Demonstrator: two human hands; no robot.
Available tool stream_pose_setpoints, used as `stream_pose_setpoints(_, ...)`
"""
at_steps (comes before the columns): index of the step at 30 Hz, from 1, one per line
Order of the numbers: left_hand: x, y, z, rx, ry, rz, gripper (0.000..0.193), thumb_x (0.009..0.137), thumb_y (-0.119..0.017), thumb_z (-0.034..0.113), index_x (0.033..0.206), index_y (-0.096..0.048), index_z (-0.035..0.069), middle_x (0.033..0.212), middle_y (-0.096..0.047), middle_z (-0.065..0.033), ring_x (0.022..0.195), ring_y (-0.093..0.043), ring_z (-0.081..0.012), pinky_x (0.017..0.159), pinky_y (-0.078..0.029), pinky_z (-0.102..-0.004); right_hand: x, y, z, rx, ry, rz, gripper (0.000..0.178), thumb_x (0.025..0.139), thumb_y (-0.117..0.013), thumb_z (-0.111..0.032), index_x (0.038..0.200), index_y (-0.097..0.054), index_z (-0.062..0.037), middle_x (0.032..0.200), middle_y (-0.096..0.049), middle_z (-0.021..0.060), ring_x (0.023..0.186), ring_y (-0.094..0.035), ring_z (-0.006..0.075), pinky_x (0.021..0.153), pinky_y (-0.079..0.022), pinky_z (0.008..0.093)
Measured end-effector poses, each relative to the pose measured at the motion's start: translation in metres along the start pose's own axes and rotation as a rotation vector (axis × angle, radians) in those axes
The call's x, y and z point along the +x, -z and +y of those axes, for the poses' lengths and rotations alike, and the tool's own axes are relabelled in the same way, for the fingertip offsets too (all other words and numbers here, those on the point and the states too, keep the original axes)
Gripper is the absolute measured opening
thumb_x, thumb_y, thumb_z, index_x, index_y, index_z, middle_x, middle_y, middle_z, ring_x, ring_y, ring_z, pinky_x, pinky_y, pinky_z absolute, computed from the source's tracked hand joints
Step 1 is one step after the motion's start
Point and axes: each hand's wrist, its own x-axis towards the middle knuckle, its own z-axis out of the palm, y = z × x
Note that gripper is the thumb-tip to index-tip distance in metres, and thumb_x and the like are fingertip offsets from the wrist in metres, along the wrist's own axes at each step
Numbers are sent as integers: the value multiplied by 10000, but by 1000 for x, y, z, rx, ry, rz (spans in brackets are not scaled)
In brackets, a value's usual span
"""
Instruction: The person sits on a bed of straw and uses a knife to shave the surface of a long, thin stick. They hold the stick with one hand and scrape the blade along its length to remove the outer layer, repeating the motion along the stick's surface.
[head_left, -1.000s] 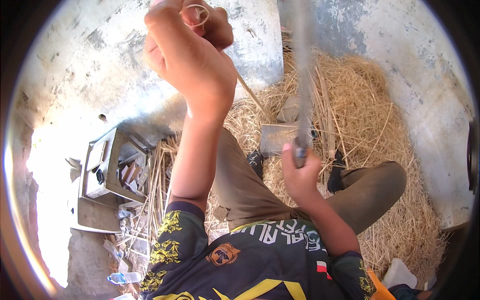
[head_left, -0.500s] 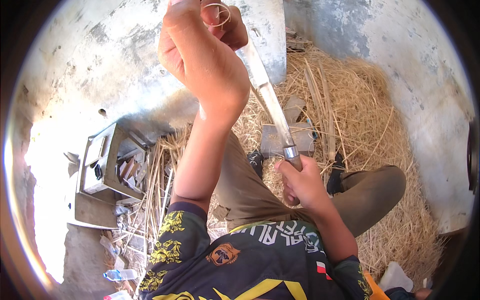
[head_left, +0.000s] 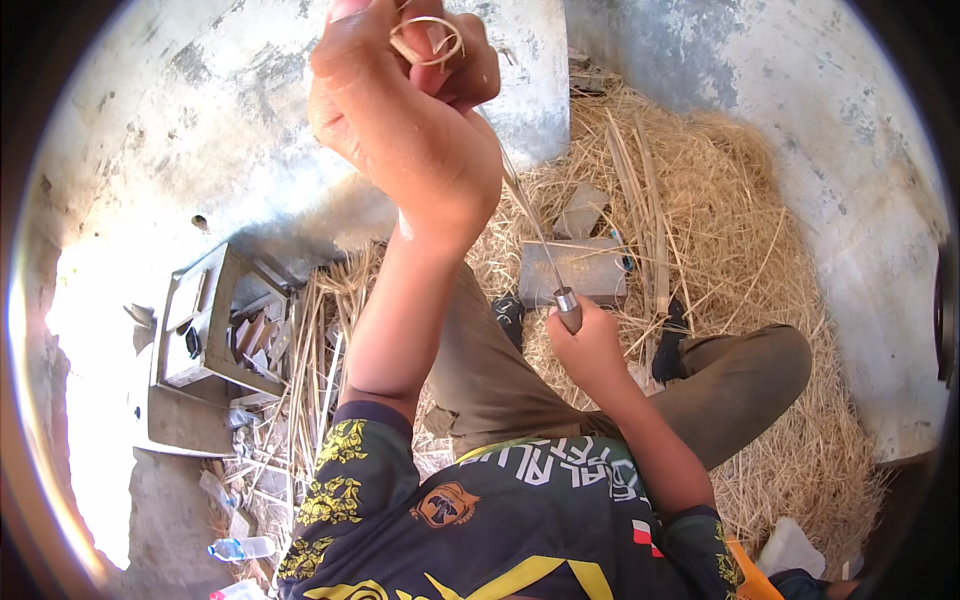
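Note:
My left hand [head_left: 410, 110] is raised at the top of the view, its fingers closed. A thin pale curled strip [head_left: 461, 48], like a wood or bamboo shaving, loops out between the thumb and fingers; anything else in that grasp is hidden. Lower and to the right, my right hand [head_left: 590, 350] wraps round the dark handle of a long knife [head_left: 566, 298] with a metal collar. The blade shows nearly edge-on as a thin line, rising toward my left wrist. Its far end disappears behind the left hand.
Dry straw [head_left: 740, 210] is heaped ahead and to the right, with long flat strips [head_left: 655, 230] on it. A grey block [head_left: 570, 275] lies between my feet. At left stand a wooden frame box [head_left: 215, 330], loose sticks [head_left: 318, 350] and a plastic bottle [head_left: 240, 548]. Walls rise around.
The knife has turned from showing its broad side to nearly edge-on, and my right hand has moved slightly up and left. My left hand stays raised, shifted only a little.

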Motion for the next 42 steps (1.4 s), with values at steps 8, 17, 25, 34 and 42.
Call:
stream_pose_setpoints(8, 17, 11, -13, 35, -83, -56, 410, 984, -474, 389, 668, -450, 129, 528, -261, 34, 450, -221, -104, 439, -215, -298, 14, 30, -51, 333, -371, -260, 232, 867, -631, -178, 779, -546, 19, 563, -526, 51, 518, -506, 155, 528, -428, 357)
stream_pose_setpoints(17, 13, -15, -7, 62, -134, 49, 369, 970, -528, 375, 668, -464, 174, 508, -293, 65, 402, -211, -64, 387, -149, -273, 50, -24, -4, 8, 52, 116, 282, 853, -649, -221, 737, -589, 28, 588, -580, 142, 526, -568, 261, 576, -462, 405)
stream_pose_setpoints(25, 7, -16, -7, 74, -75, 9, 400, 975, -532, 399, 643, -461, 186, 490, -289, 65, 395, -218, -63, 382, -142, -273, 73, -35, 103, -111, -121, 24, 297, 838, -649, -213, 675, -593, 29, 610, -618, 178, 556, -603, 303, 591, -476, 418)
stream_pose_setpoints(34, 33, -7, -23, 171, -178, -6, 384, 970, -533, 378, 658, -421, 185, 527, -298, 59, 433, -209, -56, 404, -163, -256, 69, -34, 13, 151, 25, 43, 219, 852, -637, -142, 723, -546, 10, 545, -517, 69, 519, -484, 120, 523, -421, 356)
stream_pose_setpoints(42, 30, -31, -43, 174, -299, 38, 347, 963, -532, 338, 677, -417, 180, 553, -302, 55, 451, -205, -58, 417, -168, -251, 115, -64, 38, 195, 228, 212, 193, 883, -633, -133, 782, -580, 22, 596, -581, 139, 541, -590, 179, 549, -462, 361)
